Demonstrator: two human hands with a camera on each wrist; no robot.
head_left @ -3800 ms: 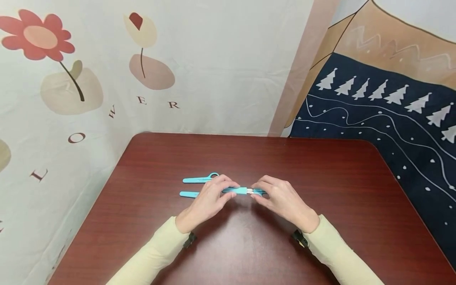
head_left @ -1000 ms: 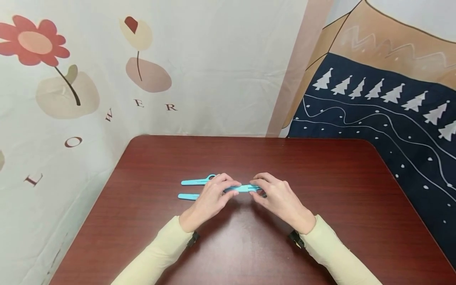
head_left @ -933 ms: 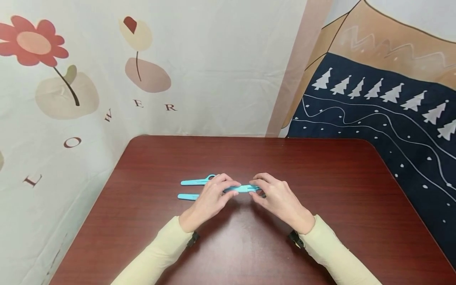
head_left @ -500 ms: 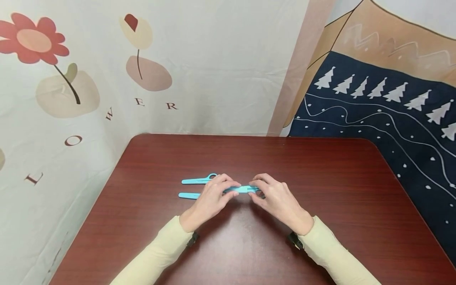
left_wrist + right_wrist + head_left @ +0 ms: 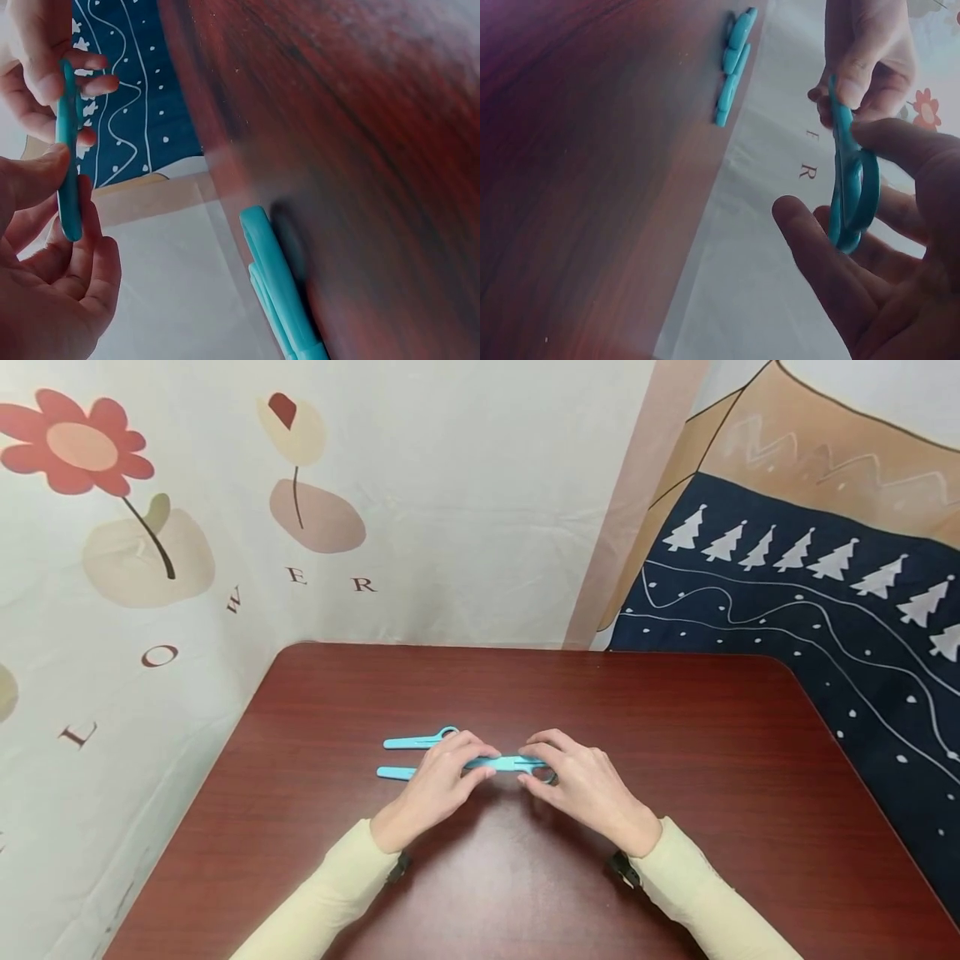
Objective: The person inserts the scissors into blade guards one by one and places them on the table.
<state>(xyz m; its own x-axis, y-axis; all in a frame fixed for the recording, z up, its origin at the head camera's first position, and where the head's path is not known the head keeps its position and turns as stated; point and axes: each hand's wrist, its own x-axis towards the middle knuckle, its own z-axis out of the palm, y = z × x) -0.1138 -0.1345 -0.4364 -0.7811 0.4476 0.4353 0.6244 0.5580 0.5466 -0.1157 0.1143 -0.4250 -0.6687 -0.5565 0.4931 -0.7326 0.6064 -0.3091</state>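
Observation:
A pair of light-blue scissors [image 5: 508,763] with a matching blade cover is held level above the table, between both hands. My left hand [image 5: 441,781] pinches the covered end between thumb and fingers. At the handle end, my right hand [image 5: 592,785] holds the scissors, its thumb and fingers on either side. One handle loop [image 5: 868,191] shows in the right wrist view, where one finger points away from the scissors. Two more blue items lie left on the table: covered scissors [image 5: 412,742] with a loop showing, and a similar piece [image 5: 395,772] partly hidden behind my left hand.
The reddish-brown wooden table [image 5: 480,893] spans the area beneath both hands. Behind it hangs a pale cloth [image 5: 465,527] with flowers and letters. A dark-blue printed cloth [image 5: 750,585] with white trees is at the right.
Bare metal showed between cover and handles 3.8 seconds ago; the cover now meets the handles. My right hand has shifted slightly left, and more of the handle loop shows. The scissors on the table stay put.

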